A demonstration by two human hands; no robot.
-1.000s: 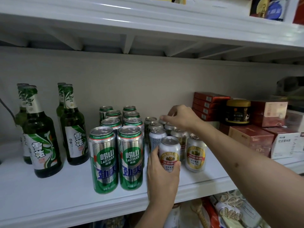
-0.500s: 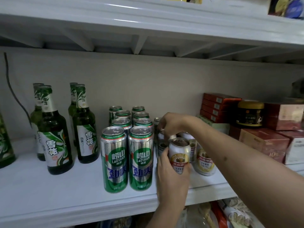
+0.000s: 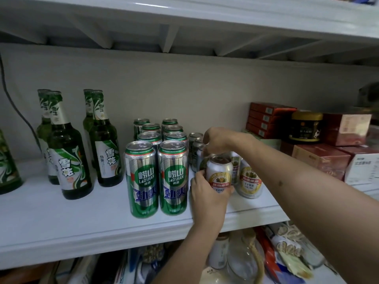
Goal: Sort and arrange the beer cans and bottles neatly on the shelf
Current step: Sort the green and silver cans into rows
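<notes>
On the white shelf [image 3: 61,218], my left hand [image 3: 207,198] grips a short white-and-gold beer can [image 3: 219,172] at the front of a cluster of small cans. My right hand [image 3: 218,140] reaches over that cluster with its fingers curled onto a can behind, mostly hidden. Another white-and-gold can [image 3: 250,181] stands just to the right. Two rows of tall green Laoshan cans [image 3: 158,177] stand to the left of my hands. Several green Snow beer bottles [image 3: 69,152] stand further left in two pairs.
Red cartons [image 3: 266,119], a black jar with a gold lid [image 3: 305,126] and boxed goods [image 3: 320,158] fill the shelf's right end. A dark cable [image 3: 18,113] hangs down the back wall at left. Another green bottle [image 3: 6,171] shows at the left edge. Bags and bottles lie on the shelf below.
My right hand has drawn back from the rear cans toward the front of the small-can cluster. My left hand keeps its hold on the front white-and-gold can. The view has shifted.
</notes>
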